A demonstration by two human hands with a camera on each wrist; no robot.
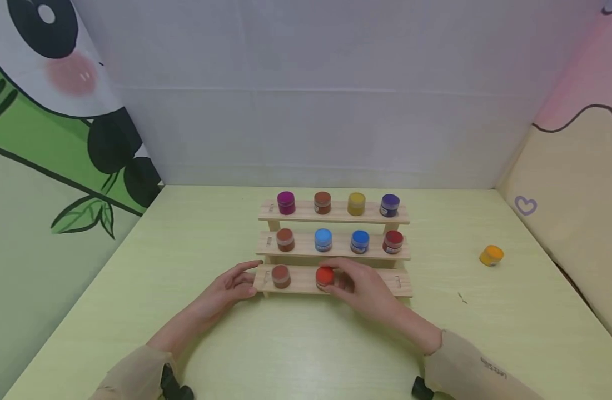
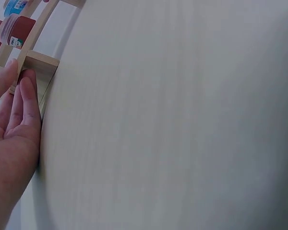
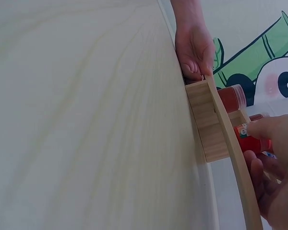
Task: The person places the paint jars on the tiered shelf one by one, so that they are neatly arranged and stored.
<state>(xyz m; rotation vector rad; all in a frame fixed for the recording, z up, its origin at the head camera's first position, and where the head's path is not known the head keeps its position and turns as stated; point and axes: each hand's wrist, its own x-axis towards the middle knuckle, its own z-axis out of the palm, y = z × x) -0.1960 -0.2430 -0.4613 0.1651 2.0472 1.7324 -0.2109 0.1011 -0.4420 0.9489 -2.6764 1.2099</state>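
A three-tier wooden rack [image 1: 300,287] stands on the table, holding small paint jars. My right hand [image 1: 363,286] pinches a red paint jar [image 1: 324,276] between thumb and fingers at the lowest tier; the right wrist view shows this red jar [image 3: 252,143] upright at the board. With thumb and fingers, my left hand [image 1: 229,289] grips the left end of that lowest tier, also seen in the left wrist view at the rack's end [image 2: 43,58]. A brown paint jar [image 1: 281,276] sits on the same tier, between the left hand and the red jar.
The middle tier bears a light blue jar [image 1: 323,240], a blue jar [image 1: 359,241] and others. On the top tier are a purple jar [image 1: 286,203], a yellow jar [image 1: 356,204] and more. An orange-yellow jar [image 1: 492,255] lies apart at the table's right. Printed panels flank the table.
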